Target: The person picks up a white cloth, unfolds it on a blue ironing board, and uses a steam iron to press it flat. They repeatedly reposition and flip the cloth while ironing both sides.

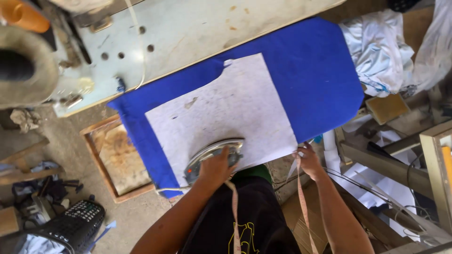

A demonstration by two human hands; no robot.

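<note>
iron (213,157) gripped in left hand (215,168) at board's near edge; right hand (308,160) pinches white fabric (221,113) corner; lingering could scorch it.

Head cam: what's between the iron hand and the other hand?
Only the near edge of the white panel on blue cloth lies between left hand, on the iron, and right hand.

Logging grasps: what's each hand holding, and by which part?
Left hand grips the iron by its top handle. Right hand pinches the white sheet at its near corner.
</note>
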